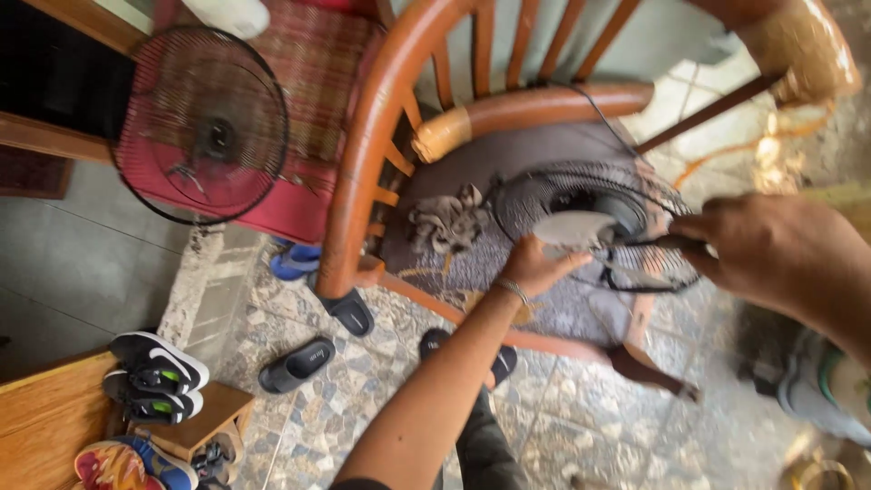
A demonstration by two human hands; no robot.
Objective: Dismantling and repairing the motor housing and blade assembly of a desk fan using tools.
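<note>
Fan head with rear grille (594, 227), lying on chair seat (508, 163): left hand (535, 265) fingers pinching white blade (572, 227); right hand (758, 245) closed around dark tool (667, 243); best steadied firmly, rag (446, 220) just beyond left fingertips.

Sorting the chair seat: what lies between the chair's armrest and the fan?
A crumpled grey rag lies on the seat between the armrest and the fan, in the head view.

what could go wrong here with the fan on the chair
The left hand holds a fan blade inside the open rear guard; fingers could catch on its wires. The right hand grips a dark tool there, which might slip. The fan lies on the chair seat and could slide off.
</note>
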